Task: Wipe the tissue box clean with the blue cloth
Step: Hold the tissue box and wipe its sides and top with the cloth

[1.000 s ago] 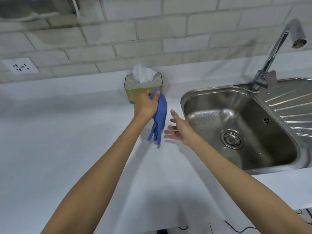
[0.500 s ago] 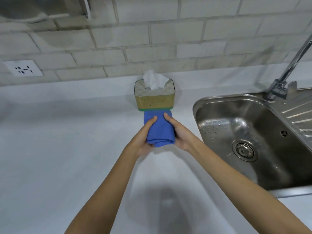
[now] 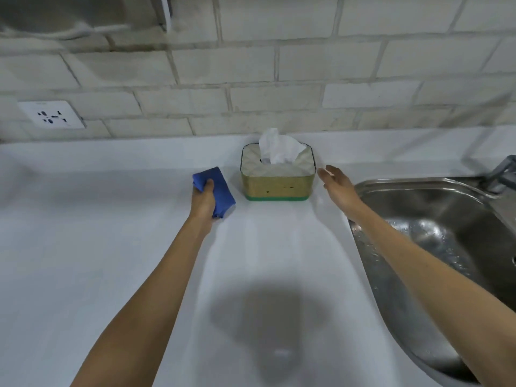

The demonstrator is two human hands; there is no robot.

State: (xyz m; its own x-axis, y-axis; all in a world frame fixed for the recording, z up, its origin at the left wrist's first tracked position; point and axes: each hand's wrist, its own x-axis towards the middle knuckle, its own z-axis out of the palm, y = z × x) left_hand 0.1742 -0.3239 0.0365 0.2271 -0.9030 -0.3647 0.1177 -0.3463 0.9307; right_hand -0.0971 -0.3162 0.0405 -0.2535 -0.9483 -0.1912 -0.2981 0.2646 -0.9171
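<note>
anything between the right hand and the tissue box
No. In the head view only a narrow strip of bare white counter separates the open right hand from the tissue box; they are not touching.

left hand clenched in a grip, right hand spread, empty

White counter bears the tissue box, seemingly alone.

Blue cloth; tissue box with gold sides, green base band and pale quilted lid; white tissue; white counter; silver sink; off-white brick-pattern wall.
</note>
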